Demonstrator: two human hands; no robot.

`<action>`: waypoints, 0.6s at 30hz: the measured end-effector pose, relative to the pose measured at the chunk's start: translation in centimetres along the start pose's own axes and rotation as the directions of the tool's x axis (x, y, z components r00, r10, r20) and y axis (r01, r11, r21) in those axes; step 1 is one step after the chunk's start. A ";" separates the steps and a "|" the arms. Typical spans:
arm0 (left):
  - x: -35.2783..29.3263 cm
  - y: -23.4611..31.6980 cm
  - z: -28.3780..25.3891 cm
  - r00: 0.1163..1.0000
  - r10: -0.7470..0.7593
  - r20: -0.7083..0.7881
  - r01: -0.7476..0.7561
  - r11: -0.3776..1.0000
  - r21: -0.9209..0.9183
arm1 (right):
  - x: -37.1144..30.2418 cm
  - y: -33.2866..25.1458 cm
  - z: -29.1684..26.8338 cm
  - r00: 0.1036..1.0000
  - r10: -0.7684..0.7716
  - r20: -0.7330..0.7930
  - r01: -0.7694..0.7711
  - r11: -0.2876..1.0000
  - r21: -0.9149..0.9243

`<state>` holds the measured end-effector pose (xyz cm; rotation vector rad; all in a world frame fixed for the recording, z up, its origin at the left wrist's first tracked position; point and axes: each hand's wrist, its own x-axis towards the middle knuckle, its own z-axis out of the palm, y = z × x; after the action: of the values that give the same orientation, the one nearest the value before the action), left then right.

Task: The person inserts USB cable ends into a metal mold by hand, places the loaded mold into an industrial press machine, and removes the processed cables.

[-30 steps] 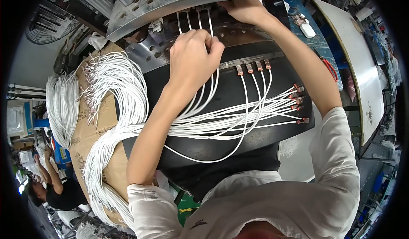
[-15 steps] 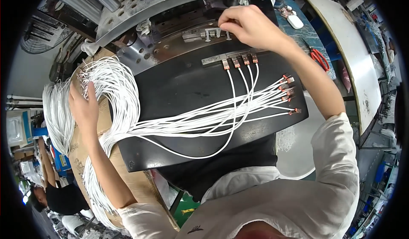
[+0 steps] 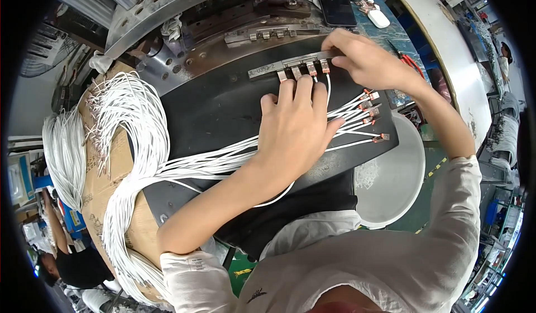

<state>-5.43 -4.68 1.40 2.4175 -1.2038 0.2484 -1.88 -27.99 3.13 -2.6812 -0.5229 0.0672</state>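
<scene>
A narrow metal bar fixture (image 3: 264, 70) lies on the black board (image 3: 201, 98), with several cable connectors (image 3: 311, 68) in a row along its front edge. My right hand (image 3: 365, 61) pinches the bar's right end between thumb and fingers. Just below the row, my left hand (image 3: 296, 126) reaches over the white cables (image 3: 215, 162), fingers stretched out and thumb apart. Its fingertips touch or nearly touch the connectors and hide part of their cables. Right of it, several loose connector ends (image 3: 373, 111) with orange-red parts rest on the board.
A thick bundle of white cables (image 3: 151, 112) covers the cardboard (image 3: 125, 145) at left. Behind the board stands a metal press bed (image 3: 184, 61) with a second slotted bar (image 3: 273, 34). A black phone (image 3: 333, 3), red-handled pliers (image 3: 410, 61) and a grey tub (image 3: 393, 173) are to the right.
My left hand has left the cable bundle and moved right to the connectors. My right hand has come from the slotted bar at the press down to the fixture's right end.
</scene>
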 end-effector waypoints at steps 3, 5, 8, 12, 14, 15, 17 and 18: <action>0.5 0.5 -0.8 0.997 -0.071 0.039 0.069 0.996 0.051 | 1.4 -0.5 0.0 0.990 0.074 0.116 -0.107 0.945 0.308; 0.8 0.0 -1.2 0.992 -0.114 0.054 0.109 0.990 0.093 | 4.2 -0.4 -0.1 0.954 0.067 0.291 -0.230 0.785 0.575; 1.1 -1.4 -2.0 0.994 -0.103 -0.037 0.105 0.993 0.052 | 9.2 0.4 -0.1 0.997 0.079 0.017 -0.074 0.808 0.585; 7.8 -11.1 -1.0 0.975 -0.020 -0.221 0.025 1.000 0.018 | 17.4 5.4 1.6 0.777 -0.210 -0.593 0.101 0.972 -0.212; 8.9 -13.3 -1.4 0.978 -0.099 -0.182 0.104 0.995 0.015 | 20.5 7.1 1.2 0.704 -0.385 -0.596 0.168 0.907 -0.387; 8.9 -13.9 -1.7 0.973 -0.178 -0.145 0.183 0.983 0.017 | 21.4 6.8 1.0 0.661 -0.471 -0.584 0.198 0.860 -0.470; 8.5 -14.8 -1.9 0.972 -0.201 -0.124 0.207 0.977 0.044 | 22.0 6.9 1.0 0.612 -0.558 -0.560 0.231 0.804 -0.548; 8.3 -15.3 -2.1 0.970 -0.218 -0.102 0.226 0.972 0.070 | 21.1 7.4 0.5 0.765 -0.366 -0.530 0.415 0.909 -0.030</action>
<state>11.78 -1.53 1.57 2.5544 -0.8884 0.3436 20.29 -26.24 0.32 -2.2947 -0.8519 -0.7290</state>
